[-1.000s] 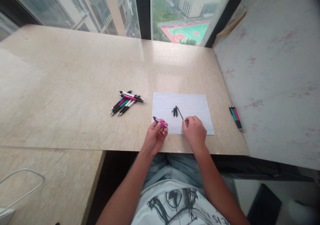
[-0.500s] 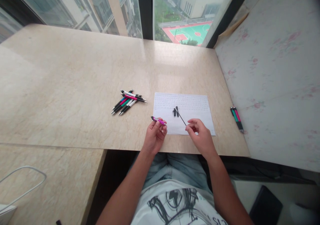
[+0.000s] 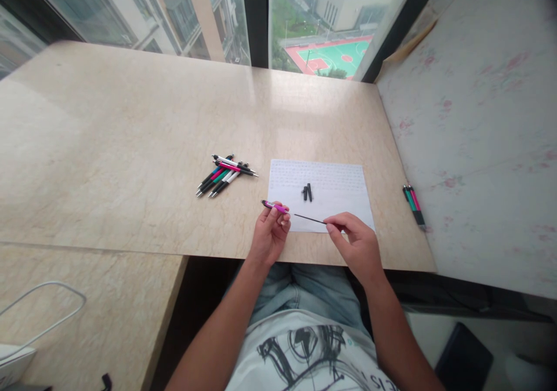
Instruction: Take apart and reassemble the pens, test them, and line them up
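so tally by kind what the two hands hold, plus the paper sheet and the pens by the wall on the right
Purple pen part: 1
Thin black rod: 1
Paper sheet: 1
Pens: 2 (green pen, pink pen)
Total: 5

A room in a home, probably an upper-floor flat, is being suggested. The right side is being lined by pink-flowered wallpaper, a domestic finish. A marble-patterned desk is being bordered along its far edge by dark-framed windows. Through the panes, a multi-storey apartment block is being seen, while a green-and-red basketball court and a low pale building are being viewed from well above. A lower, similarly patterned worktop is being crossed by a white cable.
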{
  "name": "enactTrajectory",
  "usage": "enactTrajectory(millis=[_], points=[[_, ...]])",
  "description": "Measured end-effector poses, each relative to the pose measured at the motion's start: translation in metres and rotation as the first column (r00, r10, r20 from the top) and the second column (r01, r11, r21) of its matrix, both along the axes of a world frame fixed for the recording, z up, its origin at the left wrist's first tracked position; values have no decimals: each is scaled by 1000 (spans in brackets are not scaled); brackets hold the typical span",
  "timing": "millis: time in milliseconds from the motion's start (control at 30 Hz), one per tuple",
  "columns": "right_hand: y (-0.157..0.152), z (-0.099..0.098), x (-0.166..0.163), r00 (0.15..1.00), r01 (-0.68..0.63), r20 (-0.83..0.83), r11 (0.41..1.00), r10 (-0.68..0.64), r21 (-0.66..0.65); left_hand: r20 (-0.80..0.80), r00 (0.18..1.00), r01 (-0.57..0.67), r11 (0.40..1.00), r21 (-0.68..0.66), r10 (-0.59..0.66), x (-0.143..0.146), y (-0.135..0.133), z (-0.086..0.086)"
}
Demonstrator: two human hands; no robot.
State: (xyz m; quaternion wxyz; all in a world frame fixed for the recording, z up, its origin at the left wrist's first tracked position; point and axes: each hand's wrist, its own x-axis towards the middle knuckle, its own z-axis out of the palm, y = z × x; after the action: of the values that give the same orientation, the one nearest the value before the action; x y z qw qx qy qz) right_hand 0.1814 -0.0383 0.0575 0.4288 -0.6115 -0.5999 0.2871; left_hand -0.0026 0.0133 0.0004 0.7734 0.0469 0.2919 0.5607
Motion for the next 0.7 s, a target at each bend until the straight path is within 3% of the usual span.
enactTrajectory(millis=[267,467,700], points=[[-1,9,-2,995,-12,95,999,8,46,-19,1000,12,999,31,-11,1,-1,-1],[1,13,-6,977,-35,212,994,13,100,-236,971,65,985,158,-27,9,-5,2],[2,5,-9,987,-8,160,1000,11,-16,-299,954,82,982,172,-27,11,-7,5]])
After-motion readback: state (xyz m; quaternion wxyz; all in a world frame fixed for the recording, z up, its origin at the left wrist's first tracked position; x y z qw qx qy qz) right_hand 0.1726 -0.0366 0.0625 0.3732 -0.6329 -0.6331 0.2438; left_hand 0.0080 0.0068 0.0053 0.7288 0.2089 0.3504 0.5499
